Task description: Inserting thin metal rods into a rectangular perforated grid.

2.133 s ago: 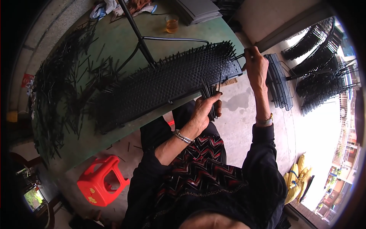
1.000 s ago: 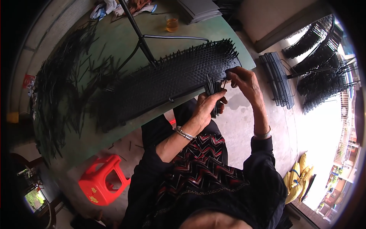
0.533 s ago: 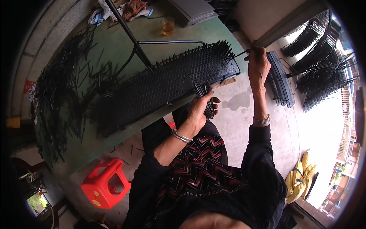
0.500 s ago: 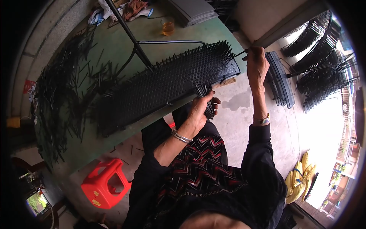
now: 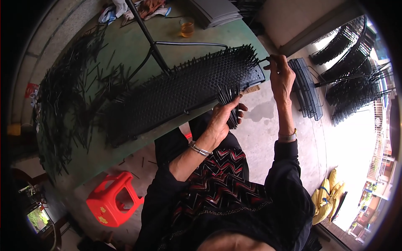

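Observation:
A long black panel full of small holes lies slanted across the green table, with thin black sticks standing along its far edge and crowding its right end. My left hand is closed around a bundle of black sticks at the panel's near edge. Past the right end, my right hand pinches one thin black stick that points left toward the standing sticks. Whether its tip sits in a hole cannot be made out.
Loose black sticks are heaped on the table's left side. A black metal frame rises behind the panel. Farther back are a glass of amber drink and grey sheets. A red stool stands below; similar panels lie right.
My right hand has moved slightly left, bringing its stick closer to the panel's right end. My left hand keeps its bundle, and the whole view has shifted a little.

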The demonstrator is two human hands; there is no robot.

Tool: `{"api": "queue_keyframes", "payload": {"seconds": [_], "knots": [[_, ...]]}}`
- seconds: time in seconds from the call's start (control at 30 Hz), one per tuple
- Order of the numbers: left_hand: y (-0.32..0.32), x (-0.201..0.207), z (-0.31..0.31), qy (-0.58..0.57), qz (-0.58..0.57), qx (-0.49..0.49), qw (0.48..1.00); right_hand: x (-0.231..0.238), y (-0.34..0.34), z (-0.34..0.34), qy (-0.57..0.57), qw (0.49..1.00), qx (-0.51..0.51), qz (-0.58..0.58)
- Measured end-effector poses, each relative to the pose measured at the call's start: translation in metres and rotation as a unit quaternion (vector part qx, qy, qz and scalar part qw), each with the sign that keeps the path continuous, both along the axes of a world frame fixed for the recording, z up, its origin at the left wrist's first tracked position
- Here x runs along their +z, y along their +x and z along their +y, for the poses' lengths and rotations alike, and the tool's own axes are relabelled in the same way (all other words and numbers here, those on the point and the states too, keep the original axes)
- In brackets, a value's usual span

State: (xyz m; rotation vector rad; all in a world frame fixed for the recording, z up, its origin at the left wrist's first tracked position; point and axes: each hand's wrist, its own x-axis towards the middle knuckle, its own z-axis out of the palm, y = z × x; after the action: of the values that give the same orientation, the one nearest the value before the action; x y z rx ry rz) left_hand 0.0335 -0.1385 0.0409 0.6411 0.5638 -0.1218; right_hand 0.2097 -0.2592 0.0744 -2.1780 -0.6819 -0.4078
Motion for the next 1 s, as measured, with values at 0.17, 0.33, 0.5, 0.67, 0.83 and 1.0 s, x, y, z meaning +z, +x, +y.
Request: {"api": "queue_keyframes", "payload": {"seconds": [0.17,0.33,0.5,0.67,0.83,1.0], "knots": [[-0.003,0.0,0.002,0.0,-0.008,0.004,1.0,-0.004,0.003,0.001,0.012,0.998,0.005,0.06],[-0.005,-0.001,-0.001,0.011,0.012,0.014,1.0,-0.016,0.015,0.005,-0.071,0.996,-0.013,0.059],[-0.005,-0.001,-0.002,0.031,0.005,0.012,0.999,-0.01,0.018,-0.001,-0.213,0.975,-0.035,0.052],[-0.003,0.003,-0.003,0.053,0.007,0.021,0.998,0.006,-0.025,-0.001,-0.086,0.984,0.045,0.147],[-0.004,0.009,-0.003,0.085,0.001,0.009,0.996,0.009,-0.05,0.002,-0.054,0.907,0.229,0.351],[-0.007,0.007,0.001,0.11,0.028,0.0,0.994,0.009,-0.051,0.007,-0.054,0.888,0.264,0.373]]}}
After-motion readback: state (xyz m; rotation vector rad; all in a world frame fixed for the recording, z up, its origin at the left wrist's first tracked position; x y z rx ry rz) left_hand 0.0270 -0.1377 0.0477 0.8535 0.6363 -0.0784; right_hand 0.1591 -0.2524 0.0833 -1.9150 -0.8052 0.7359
